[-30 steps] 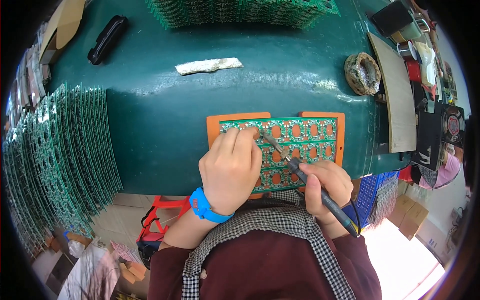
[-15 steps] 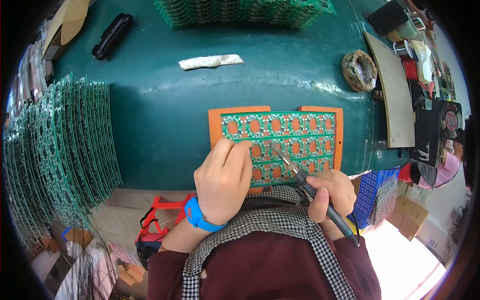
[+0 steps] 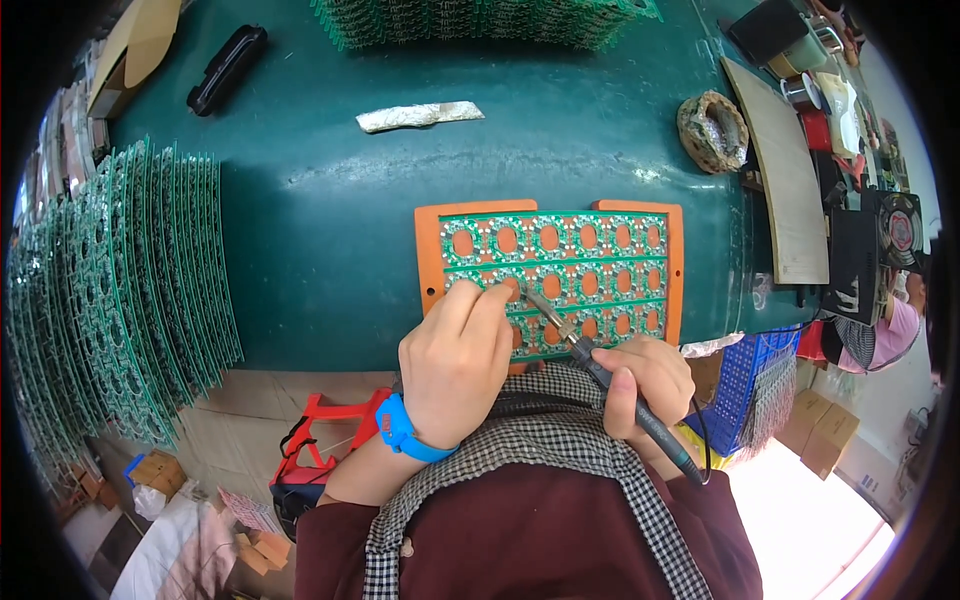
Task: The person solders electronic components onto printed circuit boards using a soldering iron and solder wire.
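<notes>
A green panel of joined circuit boards (image 3: 487, 266) with rows of round holes lies in an orange holder (image 3: 428, 255) at the table's near edge. Gripped in my right hand (image 3: 655, 385) is a soldering iron (image 3: 592, 368), slanting up and left. Its metal tip reaches the panel's middle row, close to my left fingertips. My left hand (image 3: 455, 345) wears a blue wristband and rests over the panel's left part. Its thumb and fingers are pinched together at the middle row; whatever they hold is too small or hidden to make out.
Stacked green circuit panels stand at the left (image 3: 150, 290) and far edge (image 3: 480, 22). A crumpled silvery strip (image 3: 420, 116), a black case (image 3: 227, 70) and a rough round bowl (image 3: 713, 132) lie beyond the holder. Right are a board (image 3: 785, 190), a fan (image 3: 898, 228) and another person's pink sleeve (image 3: 893, 338).
The soldering iron and my right hand have moved left, bringing the tip nearer my left fingertips. My left hand has shifted slightly right. The whole view has moved a little.
</notes>
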